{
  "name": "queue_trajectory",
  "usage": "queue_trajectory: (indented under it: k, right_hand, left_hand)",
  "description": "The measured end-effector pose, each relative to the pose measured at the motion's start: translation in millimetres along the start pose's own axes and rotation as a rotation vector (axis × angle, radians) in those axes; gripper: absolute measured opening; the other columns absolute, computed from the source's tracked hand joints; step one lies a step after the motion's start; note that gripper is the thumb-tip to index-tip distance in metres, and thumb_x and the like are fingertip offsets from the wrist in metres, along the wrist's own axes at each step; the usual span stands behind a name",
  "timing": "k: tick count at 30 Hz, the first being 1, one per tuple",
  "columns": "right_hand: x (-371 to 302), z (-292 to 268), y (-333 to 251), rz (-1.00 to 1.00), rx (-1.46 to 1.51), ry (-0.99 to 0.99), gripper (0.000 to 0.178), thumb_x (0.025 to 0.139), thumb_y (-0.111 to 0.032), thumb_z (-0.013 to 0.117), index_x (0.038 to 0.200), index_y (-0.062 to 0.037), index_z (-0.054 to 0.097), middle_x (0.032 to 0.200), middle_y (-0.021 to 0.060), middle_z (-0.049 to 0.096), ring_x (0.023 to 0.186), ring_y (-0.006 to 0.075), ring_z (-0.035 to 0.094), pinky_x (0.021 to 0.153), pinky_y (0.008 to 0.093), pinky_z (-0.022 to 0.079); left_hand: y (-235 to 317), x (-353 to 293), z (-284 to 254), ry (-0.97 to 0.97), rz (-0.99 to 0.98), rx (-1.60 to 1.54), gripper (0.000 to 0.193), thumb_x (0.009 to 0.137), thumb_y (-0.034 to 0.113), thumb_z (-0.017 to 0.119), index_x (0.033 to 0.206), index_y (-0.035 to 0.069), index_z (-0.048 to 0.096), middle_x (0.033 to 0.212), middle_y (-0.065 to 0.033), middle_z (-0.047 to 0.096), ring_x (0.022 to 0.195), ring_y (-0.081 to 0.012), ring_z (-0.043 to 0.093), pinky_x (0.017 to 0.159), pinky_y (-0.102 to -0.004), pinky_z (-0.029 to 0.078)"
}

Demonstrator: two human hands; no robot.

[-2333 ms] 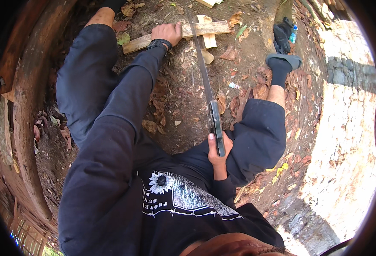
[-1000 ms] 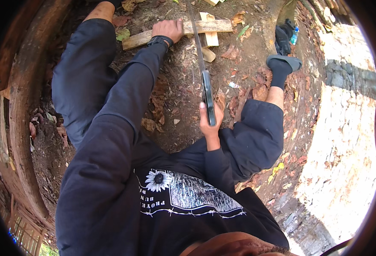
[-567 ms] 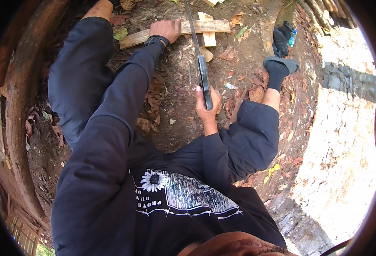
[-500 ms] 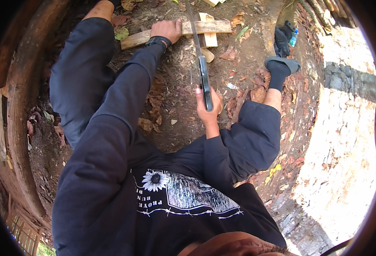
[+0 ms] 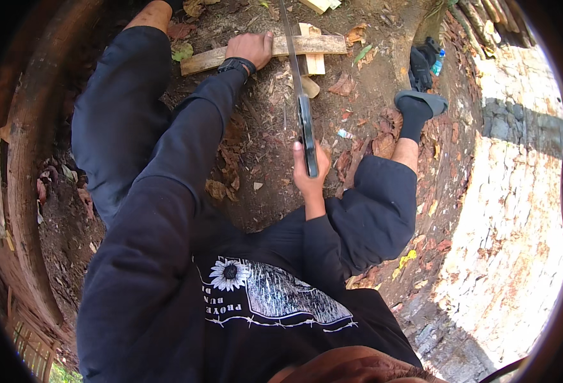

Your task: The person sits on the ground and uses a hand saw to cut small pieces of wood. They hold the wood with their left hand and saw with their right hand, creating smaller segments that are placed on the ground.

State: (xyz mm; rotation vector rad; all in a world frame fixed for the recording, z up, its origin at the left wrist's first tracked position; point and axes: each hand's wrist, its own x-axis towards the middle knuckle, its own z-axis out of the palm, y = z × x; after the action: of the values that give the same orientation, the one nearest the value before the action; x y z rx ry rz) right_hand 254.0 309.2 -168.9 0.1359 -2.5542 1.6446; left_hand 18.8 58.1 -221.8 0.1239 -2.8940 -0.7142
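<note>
Left hand [image 5: 251,48] pins plank [image 5: 275,51]; right hand [image 5: 309,175] grips saw [image 5: 300,102].

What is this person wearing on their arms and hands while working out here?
Both arms are covered by long, loose dark navy sleeves of a sweatshirt that has a white flower and line drawing printed on its chest. The left hand is bare, with a black band, likely a watch, around the wrist just past the cuff. The right hand is bare too, with no glove or ring visible.
</note>
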Motion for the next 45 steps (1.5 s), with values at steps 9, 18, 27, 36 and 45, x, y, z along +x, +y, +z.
queue_trajectory:
  k: [9, 18, 27, 36, 45]
  right_hand:
    - [-76, -40, -19, 0.127, -0.076, -0.060, 0.026, 0.104, -0.020, 0.075, 0.090, -0.0001, 0.065, 0.067, 0.0032, 0.058, 0.062, 0.0114, 0.055, 0.060, 0.0322, 0.046]
    - [-29, -13, -12, 0.023, -0.043, -0.003, 0.028, 0.105, -0.022, 0.075, 0.090, -0.0016, 0.065, 0.066, 0.0011, 0.052, 0.061, 0.0084, 0.050, 0.057, 0.0315, 0.042]
    - [-3, -2, -14, -0.001, -0.077, -0.038, 0.031, 0.105, -0.022, 0.075, 0.086, -0.0025, 0.061, 0.063, 0.0020, 0.051, 0.056, 0.0115, 0.049, 0.056, 0.0339, 0.042]
    - [-92, -57, -43, 0.064, -0.163, -0.054, 0.026, 0.103, -0.019, 0.075, 0.090, 0.0000, 0.065, 0.066, 0.0057, 0.055, 0.060, 0.0142, 0.054, 0.060, 0.0340, 0.046]
    - [72, 33, -22, -0.099, 0.036, 0.009, 0.027, 0.106, -0.021, 0.073, 0.091, -0.0014, 0.064, 0.065, 0.0020, 0.053, 0.059, 0.0101, 0.049, 0.058, 0.0326, 0.043]
  left_hand:
    - [1, 1, -7, -0.018, -0.117, -0.046, 0.063, 0.113, 0.046, 0.040, 0.088, 0.005, 0.080, 0.087, -0.0266, 0.076, 0.086, -0.0468, 0.075, 0.085, -0.0577, 0.059]
    - [8, -2, -13, -0.032, -0.037, -0.078, 0.061, 0.114, 0.046, 0.035, 0.102, 0.007, 0.080, 0.090, -0.0266, 0.077, 0.088, -0.0465, 0.075, 0.087, -0.0584, 0.059]
    - [1, 1, -5, -0.020, -0.107, -0.038, 0.063, 0.113, 0.047, 0.039, 0.090, 0.005, 0.080, 0.088, -0.0263, 0.077, 0.088, -0.0467, 0.075, 0.086, -0.0577, 0.059]
    - [6, -4, -9, -0.035, -0.073, -0.073, 0.063, 0.114, 0.046, 0.038, 0.092, 0.005, 0.080, 0.088, -0.0269, 0.076, 0.086, -0.0472, 0.075, 0.086, -0.0582, 0.059]
    - [3, -1, -5, -0.018, -0.073, -0.048, 0.059, 0.114, 0.048, 0.038, 0.100, 0.010, 0.081, 0.089, -0.0252, 0.077, 0.087, -0.0467, 0.075, 0.085, -0.0580, 0.059]
